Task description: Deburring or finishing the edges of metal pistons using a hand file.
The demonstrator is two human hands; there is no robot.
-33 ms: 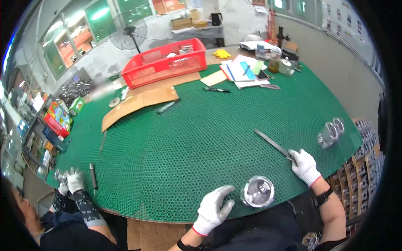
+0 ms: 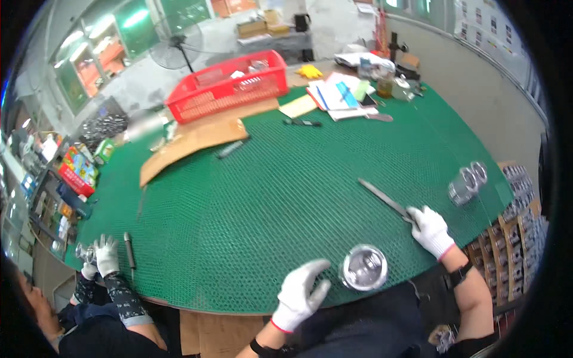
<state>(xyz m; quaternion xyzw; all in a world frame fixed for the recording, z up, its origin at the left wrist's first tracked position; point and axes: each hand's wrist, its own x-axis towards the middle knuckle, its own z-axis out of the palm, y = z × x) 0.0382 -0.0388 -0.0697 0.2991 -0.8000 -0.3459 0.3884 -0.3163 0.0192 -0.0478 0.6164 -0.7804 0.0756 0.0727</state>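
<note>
My left hand (image 2: pixel 301 293), in a white knit glove, has its thumb and fingers apart and holds nothing. Just to its right, on the green mat, a round, hollow shiny metal part (image 2: pixel 364 268) stands with its open side up. My right hand (image 2: pixel 430 231), gloved too, is closed around the near end of a long flat metal file (image 2: pixel 382 197). The file points away and to the left, low over the mat; whether it touches the mat I cannot tell.
Similar metal parts (image 2: pixel 467 185) lie at the right edge of the green table (image 2: pixel 268 197). Crates of parts (image 2: pixel 513 250) stand below. At left, a co-worker's gloved hands (image 2: pixel 107 255) handle a part beside a dark-handled tool (image 2: pixel 129 250). Farther back are cardboard (image 2: pixel 191 147) and a red basket (image 2: pixel 230 92).
The whole view has shifted slightly, so everything sits a little higher and farther left. Both my hands, the file and the metal part keep their places relative to each other.
</note>
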